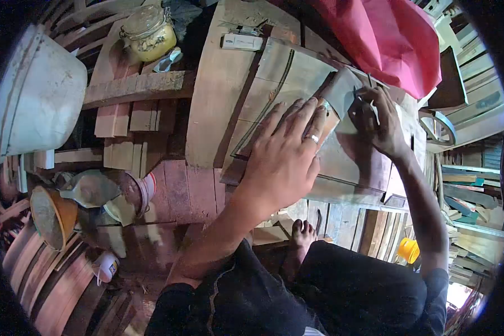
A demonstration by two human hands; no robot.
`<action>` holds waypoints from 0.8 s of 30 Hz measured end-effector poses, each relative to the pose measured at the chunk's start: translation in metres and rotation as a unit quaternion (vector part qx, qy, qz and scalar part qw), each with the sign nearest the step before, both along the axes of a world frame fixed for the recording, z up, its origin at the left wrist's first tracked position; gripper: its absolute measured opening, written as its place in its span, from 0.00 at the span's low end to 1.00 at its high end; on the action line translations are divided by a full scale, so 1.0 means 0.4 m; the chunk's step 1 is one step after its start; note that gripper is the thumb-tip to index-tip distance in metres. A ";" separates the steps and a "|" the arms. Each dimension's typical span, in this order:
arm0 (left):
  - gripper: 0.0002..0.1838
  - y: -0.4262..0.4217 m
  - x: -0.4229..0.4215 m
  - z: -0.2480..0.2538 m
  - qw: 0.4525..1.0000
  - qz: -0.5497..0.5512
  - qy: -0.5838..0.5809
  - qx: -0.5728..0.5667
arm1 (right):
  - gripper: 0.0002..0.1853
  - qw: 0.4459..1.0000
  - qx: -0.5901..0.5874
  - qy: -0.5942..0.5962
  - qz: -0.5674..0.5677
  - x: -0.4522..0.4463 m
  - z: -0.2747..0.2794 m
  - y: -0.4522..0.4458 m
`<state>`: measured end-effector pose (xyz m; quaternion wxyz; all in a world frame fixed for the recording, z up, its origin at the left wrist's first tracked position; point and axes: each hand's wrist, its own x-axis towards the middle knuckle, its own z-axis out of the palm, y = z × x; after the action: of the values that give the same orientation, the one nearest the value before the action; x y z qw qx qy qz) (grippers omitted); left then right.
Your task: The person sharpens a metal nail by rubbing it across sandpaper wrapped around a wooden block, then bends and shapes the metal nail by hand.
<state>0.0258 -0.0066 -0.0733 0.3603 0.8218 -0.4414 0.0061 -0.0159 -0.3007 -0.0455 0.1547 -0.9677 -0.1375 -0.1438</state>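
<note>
My left hand (288, 148), a ring on one finger, lies flat with fingers stretched over a wooden panel (319, 64). Its fingertips rest by the edge of a grey, flat, curved-edged piece (341, 92) on the panel. To the right, my right hand (378, 120) is bent down over the same panel, its fingers pinched together. A thin dark tip shows at those fingers near the grey piece; I cannot make out what it belongs to. The panel has dark grooves along it and lies on a wider board (210, 106).
Red-pink cloth (392, 45) lies at the panel's far side. A small white box (242, 42) sits on the board. At left are a large white tub (39, 95), a lidded jar (148, 33), an orange-rimmed bowl (53, 218) and stacked planks. A yellow container (409, 250) stands low right.
</note>
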 end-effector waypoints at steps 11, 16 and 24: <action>0.45 -0.002 -0.001 -0.002 1.000 -0.002 -0.001 -0.004 | 0.14 0.997 0.047 -0.051 -0.029 0.006 0.043 0.034; 0.44 -0.003 0.000 -0.001 1.000 0.000 -0.005 -0.001 | 0.19 0.999 0.051 -0.013 -0.009 0.009 0.042 0.044; 0.44 -0.003 -0.002 -0.001 1.000 0.005 0.004 -0.006 | 0.23 0.998 0.028 -0.050 -0.018 0.005 0.043 0.032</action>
<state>0.0249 -0.0079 -0.0735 0.3666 0.8222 -0.4354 0.0075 -0.0138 -0.2879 -0.0282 0.1717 -0.9569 -0.1237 -0.1989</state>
